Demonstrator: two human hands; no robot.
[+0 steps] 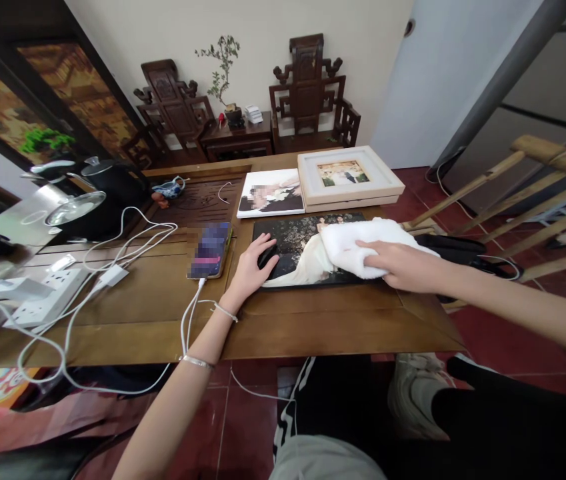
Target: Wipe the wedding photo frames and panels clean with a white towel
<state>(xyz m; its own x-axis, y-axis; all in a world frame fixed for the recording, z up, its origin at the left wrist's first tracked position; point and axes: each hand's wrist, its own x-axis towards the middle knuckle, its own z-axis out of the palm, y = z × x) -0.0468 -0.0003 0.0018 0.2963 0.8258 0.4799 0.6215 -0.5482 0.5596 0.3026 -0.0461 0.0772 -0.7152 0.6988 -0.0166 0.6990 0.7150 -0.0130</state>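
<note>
A dark photo print lies flat near the front edge of the wooden table. My left hand rests on its left edge, fingers spread and pressing it down. My right hand lies flat on a folded white cloth, which it presses onto the right part of the print. Behind the print lie a second photo print and a white framed photo.
A phone on a white cable lies left of my left hand. A power strip, tangled white cables and a kettle fill the left. Carved chairs stand behind; a bamboo frame stands right.
</note>
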